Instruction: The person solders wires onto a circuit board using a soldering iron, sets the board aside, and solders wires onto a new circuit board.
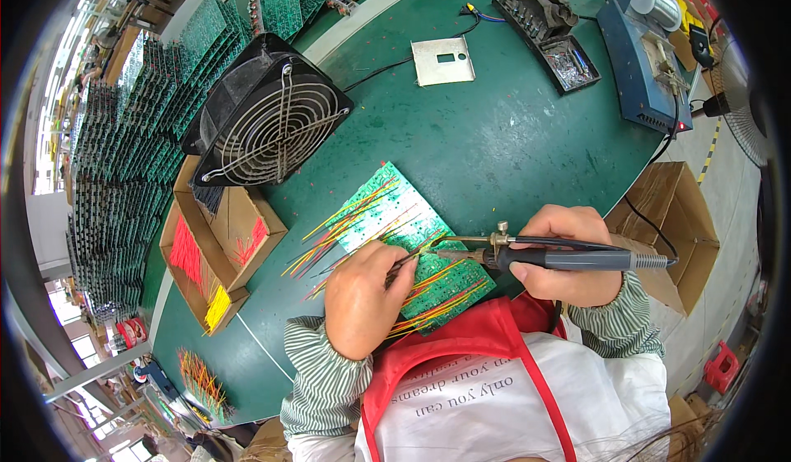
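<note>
In front of me a green circuit board panel (394, 184) lies tilted on the bench, with red, yellow and black wires (350, 219) standing out from it in rows. My left hand (362, 297) is closed over the board's left side, pinching a few dark wires by their ends. A soldering iron (577, 259) with a wire-feed tube along its top is gripped in my right hand (568, 252). Its tip meets the board close to my left fingertips. The exact joint is too small to make out.
A black fan (276, 124) stands beyond the board, near stacked circuit boards (124, 174). Left is a cardboard box (239, 268) of red and yellow wires. Far right are a tool holder (548, 30) and a blue solder feeder (638, 67); an open carton (688, 240) sits below.
</note>
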